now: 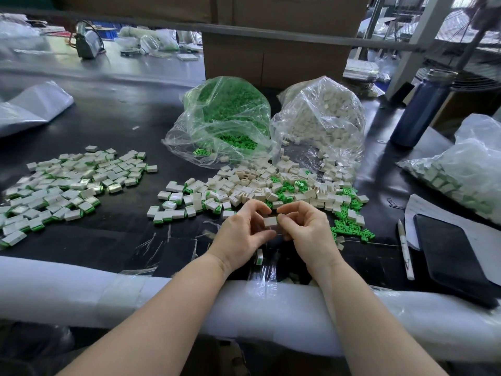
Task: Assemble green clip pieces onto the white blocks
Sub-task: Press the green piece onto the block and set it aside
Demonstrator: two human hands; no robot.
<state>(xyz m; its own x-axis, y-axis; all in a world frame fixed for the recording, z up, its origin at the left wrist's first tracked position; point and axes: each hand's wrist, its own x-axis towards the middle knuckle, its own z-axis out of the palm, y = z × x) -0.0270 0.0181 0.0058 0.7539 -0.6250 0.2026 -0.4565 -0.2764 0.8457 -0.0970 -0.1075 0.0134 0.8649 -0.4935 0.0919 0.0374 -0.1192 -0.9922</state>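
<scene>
Both forearms cross the padded tabletop edge (81, 297); left hand (245, 234) and right hand (305, 229) meet at frame centre, fingers curled. Between them a white block (270, 221), small, rectangular, pale face up; no green part visible on it. Left thumb and forefinger pinch its 9 o'clock side, right fingers its 3 o'clock side. Loose white blocks and green clips (349, 229) lie at 12 to 3 o'clock.

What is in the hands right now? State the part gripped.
One white block, held between both hands: the left hand and the right hand pinch its opposite ends with their fingers. No green clip is visible on it.
</scene>
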